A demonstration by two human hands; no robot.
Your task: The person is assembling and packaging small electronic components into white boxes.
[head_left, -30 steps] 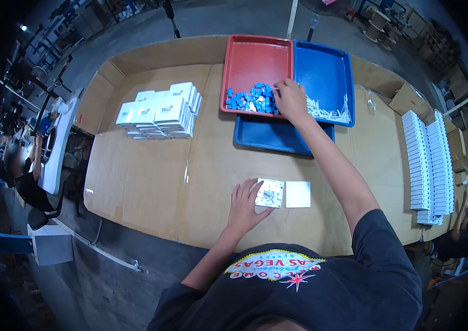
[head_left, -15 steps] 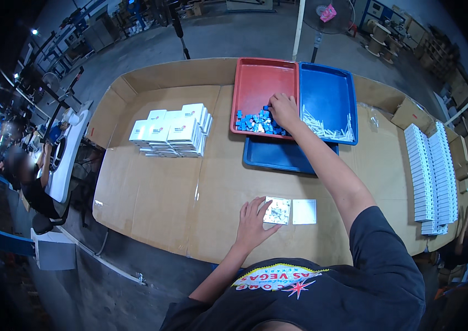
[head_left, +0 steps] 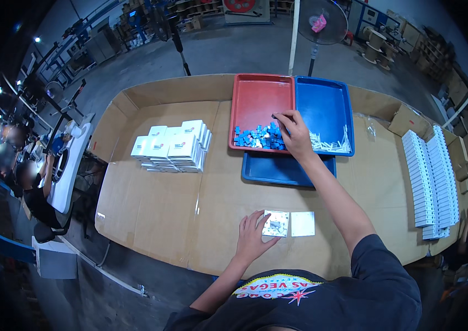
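Observation:
My left hand (head_left: 251, 237) is at the near middle of the table, with its fingertips and thumb around the left edge of an opened white square case (head_left: 276, 224). Small parts show inside that case, too fine to name. Beside it on the right lies a plain white square panel (head_left: 303, 224). My right hand (head_left: 296, 134) is raised over the near edge of a red tray (head_left: 263, 99), its thumb and fingers pinching a small dark block (head_left: 275, 116). Below those fingers, small blue blocks (head_left: 259, 137) lie heaped in the tray.
A blue tray (head_left: 325, 105) with thin white sticks (head_left: 327, 144) adjoins the red one; another blue tray (head_left: 278, 170) sits partly beneath them. White boxes (head_left: 170, 144) are stacked at left, with long rows of white cases (head_left: 429, 182) at right. Cardboard walls (head_left: 179, 88) edge the table.
My right hand has lifted from the heap of blue blocks with a small block pinched in its fingers. My left hand stays at the white case. The whole view has shifted slightly.

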